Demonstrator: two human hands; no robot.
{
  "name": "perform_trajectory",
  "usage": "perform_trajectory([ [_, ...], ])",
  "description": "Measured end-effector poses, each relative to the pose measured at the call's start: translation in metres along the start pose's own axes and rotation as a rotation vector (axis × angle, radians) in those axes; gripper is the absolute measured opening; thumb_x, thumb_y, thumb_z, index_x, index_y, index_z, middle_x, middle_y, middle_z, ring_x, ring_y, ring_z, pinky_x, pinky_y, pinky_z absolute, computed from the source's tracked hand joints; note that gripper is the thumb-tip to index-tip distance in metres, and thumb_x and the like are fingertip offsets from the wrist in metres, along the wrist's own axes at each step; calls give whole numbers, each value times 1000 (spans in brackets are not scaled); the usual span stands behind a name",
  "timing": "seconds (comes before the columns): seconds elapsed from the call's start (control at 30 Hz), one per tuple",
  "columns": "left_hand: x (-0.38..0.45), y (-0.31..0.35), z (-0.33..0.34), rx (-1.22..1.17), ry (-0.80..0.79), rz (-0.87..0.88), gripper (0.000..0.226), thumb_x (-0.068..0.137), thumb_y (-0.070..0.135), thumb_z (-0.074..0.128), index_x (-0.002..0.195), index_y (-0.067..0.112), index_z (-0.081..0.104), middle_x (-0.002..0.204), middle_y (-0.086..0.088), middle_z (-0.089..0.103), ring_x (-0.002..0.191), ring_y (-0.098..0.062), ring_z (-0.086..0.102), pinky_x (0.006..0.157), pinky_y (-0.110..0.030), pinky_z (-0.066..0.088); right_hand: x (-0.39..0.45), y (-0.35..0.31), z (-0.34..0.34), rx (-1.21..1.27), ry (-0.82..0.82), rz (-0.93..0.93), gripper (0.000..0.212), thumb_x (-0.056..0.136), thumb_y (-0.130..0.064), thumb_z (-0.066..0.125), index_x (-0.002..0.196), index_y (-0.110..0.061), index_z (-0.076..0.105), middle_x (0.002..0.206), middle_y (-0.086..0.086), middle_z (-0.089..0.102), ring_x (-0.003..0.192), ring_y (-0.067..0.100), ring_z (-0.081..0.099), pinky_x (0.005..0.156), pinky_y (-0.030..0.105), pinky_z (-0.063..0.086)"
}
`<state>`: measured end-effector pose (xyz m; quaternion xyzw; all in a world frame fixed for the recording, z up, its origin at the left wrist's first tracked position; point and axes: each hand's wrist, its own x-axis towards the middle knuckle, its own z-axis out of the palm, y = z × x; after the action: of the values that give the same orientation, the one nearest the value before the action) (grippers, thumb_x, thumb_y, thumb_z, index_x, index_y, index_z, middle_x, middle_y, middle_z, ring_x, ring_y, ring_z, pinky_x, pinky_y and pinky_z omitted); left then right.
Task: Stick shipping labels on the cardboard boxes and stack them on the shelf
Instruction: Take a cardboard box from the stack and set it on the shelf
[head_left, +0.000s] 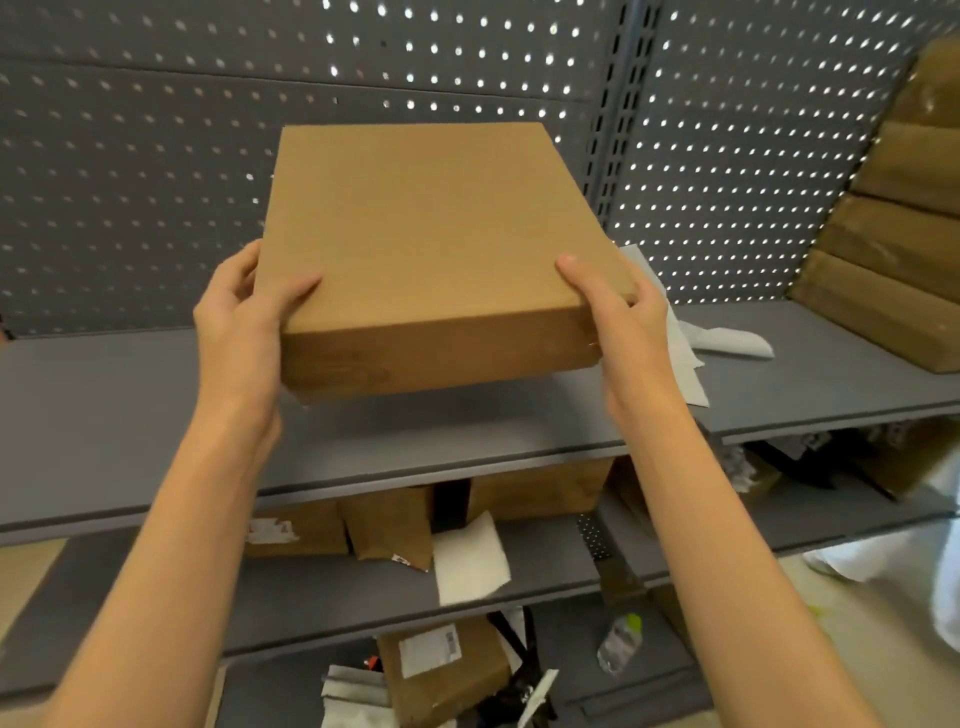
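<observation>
A flat brown cardboard box (426, 244) is held in the air just above the grey upper shelf (130, 415), tilted with its far end up. My left hand (244, 322) grips its near left corner, thumb on top. My right hand (618, 301) grips its near right corner the same way. The top face of the box shows no label. A stack of several brown boxes (893, 228) stands on the shelf at the far right.
White paper sheets (691, 332) lie on the upper shelf behind my right hand. A perforated grey back panel (156, 182) closes the rear. The lower shelves hold cardboard boxes (535, 493), a labelled box (441, 670), white sheets (467, 561) and a plastic bottle (621, 644).
</observation>
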<state>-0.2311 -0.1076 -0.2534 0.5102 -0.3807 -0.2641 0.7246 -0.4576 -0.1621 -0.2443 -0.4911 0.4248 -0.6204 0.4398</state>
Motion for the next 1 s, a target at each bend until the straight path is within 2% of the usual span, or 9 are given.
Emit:
perform_trajectory([
  [0.13,-24,-13,44,22,38,-27,62,70,37,65,128,20,54,122,3,62,110,-14,58,85,-28,45,25,7,-47,-8,-55,54,51,80,-32,71,127,-19,56,115,-4,64,107,15,59,89,33,51],
  [0.27,-41,-26,68,75,76,-48,55,77,34,65,129,20,54,122,3,60,110,-13,56,82,-24,43,37,25,-72,11,-102,111,47,82,-28,70,126,-20,56,115,-6,64,106,12,60,89,29,51],
  [0.43,-45,-40,78,137,101,-88,42,84,24,62,126,20,57,120,5,61,111,-14,55,84,-26,44,42,46,-84,43,-121,151,43,82,-25,70,123,-22,56,105,-16,62,94,-3,59,69,7,48],
  [0.6,-41,-51,75,190,89,-109,41,85,25,62,126,20,57,119,4,61,110,-14,55,89,-28,44,41,59,-81,54,-107,191,43,82,-26,70,121,-27,52,98,-22,56,85,-9,54,56,0,42],
  [0.73,-37,-57,74,180,71,-139,37,87,24,60,124,21,58,118,4,62,101,-10,57,80,-24,44,44,63,-78,37,-92,202,50,82,-28,71,127,-25,52,100,-22,56,88,-8,54,58,1,43],
  [0.83,-31,-60,77,166,70,-163,35,86,25,60,121,21,60,114,6,63,94,-6,57,77,-23,42,48,64,-77,20,-81,227,47,82,-30,70,125,-25,52,101,-19,57,89,-6,54,60,8,43],
  [1.0,-17,-67,81,174,52,-181,38,87,28,60,124,21,58,113,7,62,89,-2,55,70,-21,40,56,66,-74,-5,-81,231,28,84,-31,67,109,-31,55,99,-17,59,87,-4,56,59,8,43],
])
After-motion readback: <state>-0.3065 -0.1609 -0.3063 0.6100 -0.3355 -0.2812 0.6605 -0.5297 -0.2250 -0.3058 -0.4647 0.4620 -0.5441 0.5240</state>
